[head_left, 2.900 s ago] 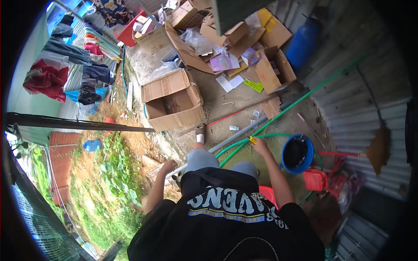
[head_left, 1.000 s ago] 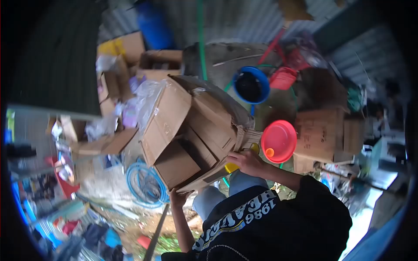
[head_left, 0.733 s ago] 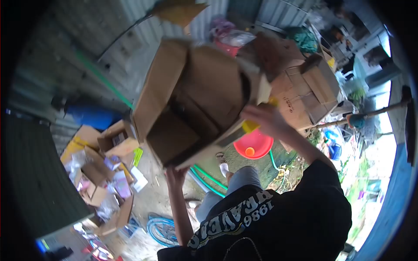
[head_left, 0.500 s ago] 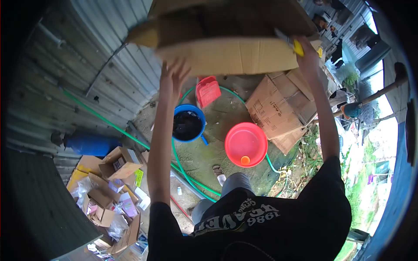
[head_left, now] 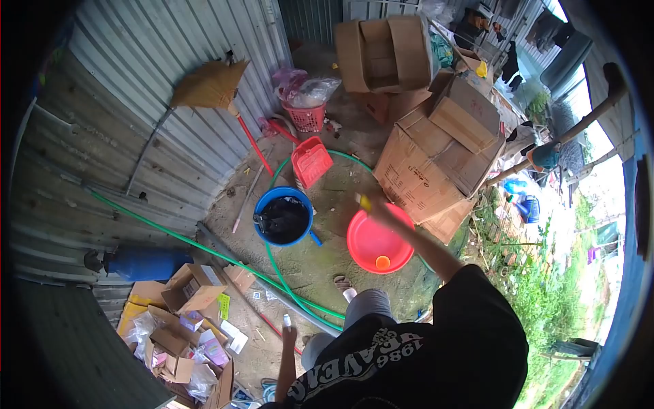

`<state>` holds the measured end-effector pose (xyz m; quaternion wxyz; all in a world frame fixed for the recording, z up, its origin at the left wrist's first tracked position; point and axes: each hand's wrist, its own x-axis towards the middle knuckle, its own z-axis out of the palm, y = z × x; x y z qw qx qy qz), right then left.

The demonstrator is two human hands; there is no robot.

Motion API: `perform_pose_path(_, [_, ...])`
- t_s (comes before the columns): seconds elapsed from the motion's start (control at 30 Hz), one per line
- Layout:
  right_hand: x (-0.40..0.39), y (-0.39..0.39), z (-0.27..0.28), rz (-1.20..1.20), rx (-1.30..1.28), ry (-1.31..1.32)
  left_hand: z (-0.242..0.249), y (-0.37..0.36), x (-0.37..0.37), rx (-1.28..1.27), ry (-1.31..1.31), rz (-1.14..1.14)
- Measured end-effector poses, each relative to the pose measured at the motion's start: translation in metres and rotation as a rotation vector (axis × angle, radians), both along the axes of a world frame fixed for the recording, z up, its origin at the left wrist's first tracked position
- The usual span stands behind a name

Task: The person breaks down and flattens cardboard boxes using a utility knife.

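My right hand (head_left: 379, 210) is closed on a small tool with a yellow handle (head_left: 365, 202), over the back rim of the pink basin (head_left: 381, 238). An orange cup (head_left: 383, 262) lies in that basin. My left hand (head_left: 289, 335) hangs low near my knee, just below a small bottle (head_left: 287, 319); its fingers are too small to make out. Left of the basin stands a blue bucket (head_left: 312, 217) with dark contents. An open cardboard box (head_left: 379, 54) sits at the top, apart from my hands.
Large cardboard boxes (head_left: 415, 170) stand at the right. A red dustpan (head_left: 311, 161), a broom (head_left: 210, 84) and a red basket (head_left: 305, 119) are near the metal wall. A green hose (head_left: 170, 235) crosses the ground. Scrap boxes (head_left: 191, 290) and a blue cylinder (head_left: 146, 264) lie left.
The raised cardboard box has left my hands and now rests at the top. Both hands have come down, the right with the yellow-handled tool, the left to near my knee.
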<state>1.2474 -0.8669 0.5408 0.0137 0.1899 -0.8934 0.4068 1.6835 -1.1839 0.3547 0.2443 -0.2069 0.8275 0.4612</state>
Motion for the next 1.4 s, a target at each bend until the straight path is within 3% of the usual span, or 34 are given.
perform_pose_path(0.03, [0.037,-0.002,-0.023,0.113,0.159,-0.470,0.034,0.000,0.060,-0.366,-0.312,0.024])
perform_pose_path(0.07, [0.081,-0.002,-0.057,0.199,0.138,-0.359,0.010,0.014,0.144,-0.683,-0.378,-0.068])
perform_pose_path(0.1, [0.117,-0.007,-0.084,0.302,0.389,-0.515,0.013,0.014,0.165,-0.680,-0.396,-0.057])
perform_pose_path(0.13, [0.154,-0.013,-0.088,0.414,0.365,-0.553,0.014,0.015,0.184,-0.641,-0.396,-0.047])
perform_pose_path(0.17, [0.179,-0.032,-0.034,0.534,0.445,-0.600,0.016,0.014,0.202,-0.603,-0.397,-0.032])
perform_pose_path(0.23, [0.226,-0.051,-0.070,0.725,0.520,-0.483,0.019,0.020,0.219,-0.524,-0.379,0.022])
perform_pose_path(0.33, [0.265,-0.094,-0.072,0.761,0.470,-0.598,0.021,0.029,0.250,-0.402,-0.349,0.133])
perform_pose_path(0.43, [0.280,-0.136,-0.081,0.968,0.490,-0.365,0.029,0.066,0.283,-0.254,-0.318,0.318])
perform_pose_path(0.47, [0.282,-0.152,-0.078,1.006,0.573,-0.377,0.026,0.094,0.309,-0.198,-0.317,0.426])
perform_pose_path(0.5, [0.283,-0.162,-0.102,1.040,0.444,-0.323,0.033,0.132,0.348,-0.149,-0.337,0.573])
perform_pose_path(0.53, [0.282,-0.187,-0.102,1.093,0.584,-0.347,0.047,0.173,0.389,-0.112,-0.368,0.748])
perform_pose_path(0.63, [0.297,-0.254,-0.078,1.169,0.609,-0.208,0.061,0.282,0.417,-0.011,-0.340,1.292])
perform_pose_path(0.7, [0.318,-0.300,-0.092,1.351,0.589,-0.147,0.065,0.307,0.413,0.037,-0.273,1.533])
perform_pose_path(0.73, [0.338,-0.326,-0.084,1.378,0.714,-0.080,0.066,0.299,0.413,0.052,-0.225,1.624])
perform_pose_path(0.77, [0.354,-0.349,-0.078,1.375,0.833,-0.005,0.135,0.277,0.394,0.309,-0.319,2.034])
perform_pose_path(0.83, [0.412,-0.389,-0.056,1.485,0.816,-0.003,0.105,0.312,0.412,0.349,-0.565,2.010])
perform_pose_path(0.87, [0.442,-0.406,-0.047,1.540,0.801,-0.034,0.018,0.369,0.426,0.528,-0.543,2.117])
perform_pose_path(0.9, [0.467,-0.423,-0.059,1.622,0.758,-0.023,0.063,0.352,0.425,0.504,-0.500,1.984])
perform_pose_path(0.97, [0.524,-0.459,-0.059,1.743,0.748,-0.015,-0.002,0.372,0.430,0.792,-0.572,1.983])
perform_pose_path(1.03, [0.588,-0.490,-0.045,1.799,0.781,-0.033,0.067,0.298,0.437,0.692,-0.544,1.739])
perform_pose_path(1.07, [0.615,-0.507,-0.044,1.812,0.778,-0.045,0.041,0.284,0.446,0.731,-0.433,1.760])
perform_pose_path(1.13, [0.661,-0.550,-0.068,1.797,0.767,-0.020,0.018,0.229,0.471,0.390,-0.271,1.869])
perform_pose_path(1.17, [0.685,-0.575,-0.075,1.752,0.767,-0.009,0.033,0.175,0.488,0.234,-0.163,1.958])
perform_pose_path(1.23, [0.728,-0.638,-0.111,1.643,0.814,-0.061,0.111,0.039,0.526,-0.235,-0.109,1.966])
perform_pose_path(1.27, [0.749,-0.669,-0.116,1.615,0.794,-0.016,0.130,-0.018,0.551,-0.391,0.145,2.046])
perform_pose_path(1.3, [0.766,-0.706,-0.149,1.532,0.815,-0.130,0.172,-0.081,0.574,-0.389,0.288,2.144])
perform_pose_path(1.4, [0.811,-0.787,-0.185,1.448,0.715,-0.189,0.278,-0.248,0.641,-0.840,0.409,2.099])
